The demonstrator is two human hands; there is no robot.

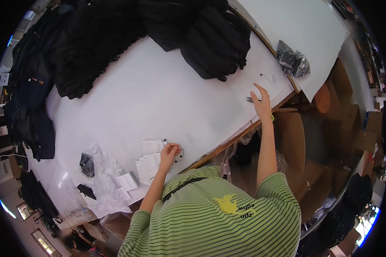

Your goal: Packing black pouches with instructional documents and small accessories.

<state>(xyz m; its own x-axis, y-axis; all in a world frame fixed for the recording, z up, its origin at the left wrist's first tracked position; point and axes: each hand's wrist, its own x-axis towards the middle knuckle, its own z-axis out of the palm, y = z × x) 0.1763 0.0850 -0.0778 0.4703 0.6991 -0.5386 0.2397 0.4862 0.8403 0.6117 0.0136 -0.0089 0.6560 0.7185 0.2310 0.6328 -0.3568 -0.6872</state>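
My left hand is pinched shut beside white printed tags fanned out near the table's front edge. A thin black cord with small dark ends curves out from its fingers. My right hand reaches over the right edge of the table, thumb and fingers apart. Small metal snips lie by its thumb, partly hidden by the hand. Just beyond the fingertips, another black cord rests on the white tabletop.
Black garments are heaped along the far and left sides. A clear plastic bag and a stack of tags lie at the left. A bagged black item sits far right. Open cardboard boxes stand below the right edge.
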